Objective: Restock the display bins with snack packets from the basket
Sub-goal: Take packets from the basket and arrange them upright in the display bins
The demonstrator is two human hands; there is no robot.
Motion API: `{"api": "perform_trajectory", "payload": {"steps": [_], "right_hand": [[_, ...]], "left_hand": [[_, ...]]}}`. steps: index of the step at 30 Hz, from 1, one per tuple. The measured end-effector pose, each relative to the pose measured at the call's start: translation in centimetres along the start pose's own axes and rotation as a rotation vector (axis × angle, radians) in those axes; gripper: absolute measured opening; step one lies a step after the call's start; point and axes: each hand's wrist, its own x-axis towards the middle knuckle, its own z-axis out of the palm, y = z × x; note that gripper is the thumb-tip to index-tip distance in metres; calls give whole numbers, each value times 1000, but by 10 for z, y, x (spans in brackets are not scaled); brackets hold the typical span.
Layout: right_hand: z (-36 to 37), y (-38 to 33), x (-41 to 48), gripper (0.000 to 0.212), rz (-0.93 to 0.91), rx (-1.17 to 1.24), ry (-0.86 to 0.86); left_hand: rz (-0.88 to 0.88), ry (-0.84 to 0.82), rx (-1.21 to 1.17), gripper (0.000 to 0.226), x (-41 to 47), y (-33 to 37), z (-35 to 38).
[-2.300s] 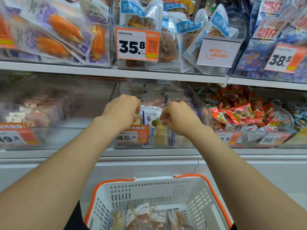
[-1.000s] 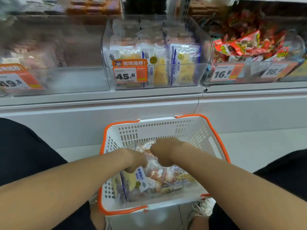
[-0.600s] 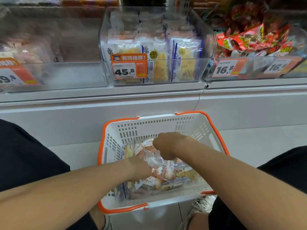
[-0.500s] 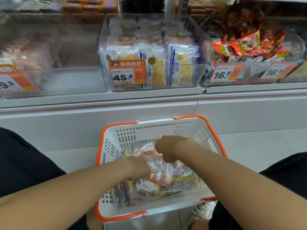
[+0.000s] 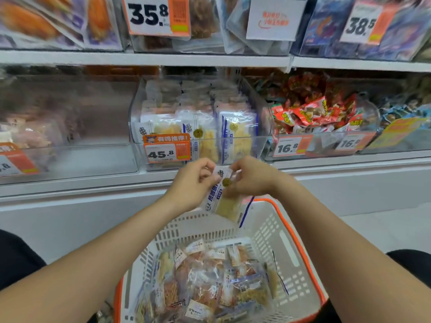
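Shelf stock as we find it, listed left to right.

1. Clear bin (image 5: 93, 157), 9 o'clock: pale packets blurred at its far left, front mostly bare.
2. Display bin (image 5: 137, 106), 12 o'clock from our hands: packets standing upright in rows, with a price tag (image 5: 166, 150) reading "45.8" on the left of the front wall.
3. Left hand (image 5: 191, 183): fingers curled, pinching the top left edge of the snack packet (image 5: 225, 203).
4. Snack packet: clear, with a white-and-blue label strip and pale yellow contents. We hold it in the air between both hands, just below the display bin's front and above the basket's far rim. Its body hangs from the grip toward 6 o'clock, the lower end tilted toward 5.
5. Right hand (image 5: 251, 178): fingers curled, pinching the packet's top right edge.
6. Basket (image 5: 279, 238), 6 o'clock: white with an orange rim, holding a loose heap of packets (image 5: 210, 283).
7. Bin of red packets (image 5: 314, 113), 3 o'clock: tag "16.8" on its front.
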Motion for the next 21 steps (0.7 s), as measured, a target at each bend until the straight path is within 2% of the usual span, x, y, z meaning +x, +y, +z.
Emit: {"api": "perform_trajectory", "payload": {"steps": [4,6,8,11,13,15,19,21], "right_hand": [[-34,-15,-5,31,-42,37,141],[-53,-24,-9,30,-85,-57,304],[-70,-33,-13,33,-144,-122,513],[-89,-40,-13,30,-238,-56,854],[-98,-40,-9,31,-261,-86,989],[-102,-38,-4,28,-275,-180,971],[-100,-34,6,20,-193,-406,672],[-101,-30,14,31,-156,-437,605]], "left_hand": [[127,217,6,8,10,38,-12],[230,336,129,7,12,53,-19],[335,418,269,15,16,63,-25],[458,437,506,25,24,69,-31],[463,394,646,26,28,71,-31],[433,312,798,31,30,72,-28],[317,218,1011,42,37,72,-26],[267,208,1050,38,41,73,-28]]}}
